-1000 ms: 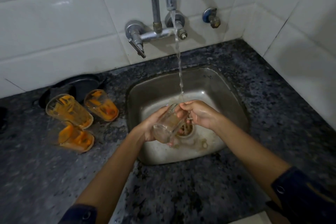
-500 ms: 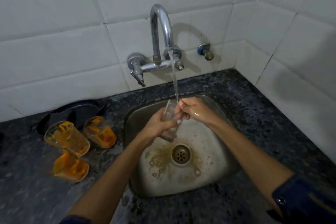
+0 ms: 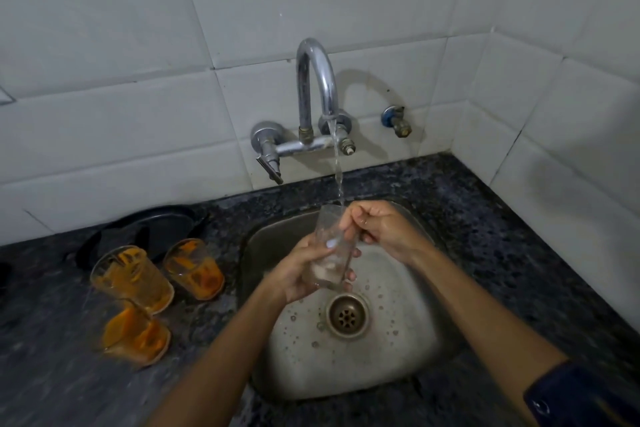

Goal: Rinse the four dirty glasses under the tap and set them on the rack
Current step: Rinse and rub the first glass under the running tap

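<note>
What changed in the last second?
The glass went from tilted low over the drain to upright, mouth under the stream. Left hand still grips it; right hand stays at the rim. Three orange-stained glasses unmoved; tap still running.

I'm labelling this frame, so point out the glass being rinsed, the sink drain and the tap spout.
glass being rinsed point(image 3: 333, 246), head view, side wall.
sink drain point(image 3: 347, 316), head view, strainer centre.
tap spout point(image 3: 323, 76), head view, curved neck.

The lower part of the clear glass point(image 3: 330, 253) is covered by the left hand point(image 3: 301, 270). The nearest orange-stained glass point(image 3: 136, 336) is blurred. Both forearms are cut off by the bottom edge.
</note>
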